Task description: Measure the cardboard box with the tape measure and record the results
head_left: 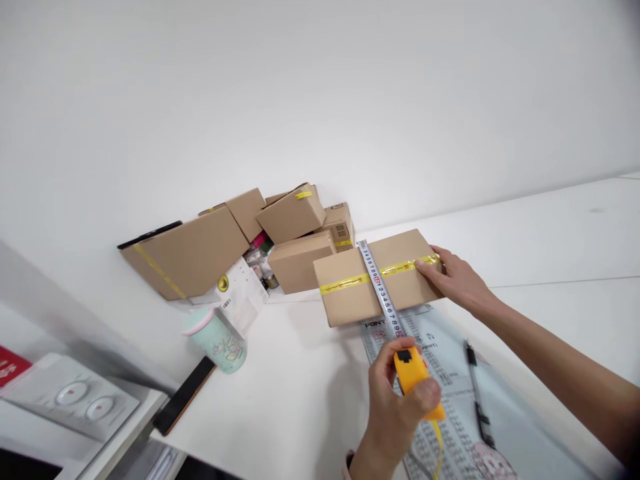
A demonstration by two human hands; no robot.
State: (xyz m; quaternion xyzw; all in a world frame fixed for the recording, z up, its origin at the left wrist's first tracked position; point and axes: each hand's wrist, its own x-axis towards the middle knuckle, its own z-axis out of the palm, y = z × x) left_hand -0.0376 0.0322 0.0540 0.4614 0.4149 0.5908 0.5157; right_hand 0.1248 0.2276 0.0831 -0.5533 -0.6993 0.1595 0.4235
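Two hands show in the head view, both at work on one sealed cardboard box [350, 297] that lies flat on the white table [300, 400], near its middle and in front of a pile of other cartons.

The left hand [395, 400] is closed around a yellow tape measure [413, 377], fingers curled about the case and thumb up by the black lock. Its blade [381, 287] is drawn out and laid across the top of the box from near edge to far edge, crossing the strip of yellow packing tape [345, 283]. Held low and just short of the box, the case seems to let the blade lie flat on the cardboard.

The right hand [457, 277] rests on the right end of the box, fingers laid flat and close together over the yellow strip. It looks like a steadying press rather than a grasp.

By count:
- The pile [293, 213] against the wall holds five brown boxes, as far as I can tell.
- One white printed carton [240, 293] leans there too.
- One printed sheet [450, 427] lies under the hands, with one pen [477, 393] on it.
- To the left stand one mint-green cup [215, 340] and one dark phone [185, 393] at the table's edge.
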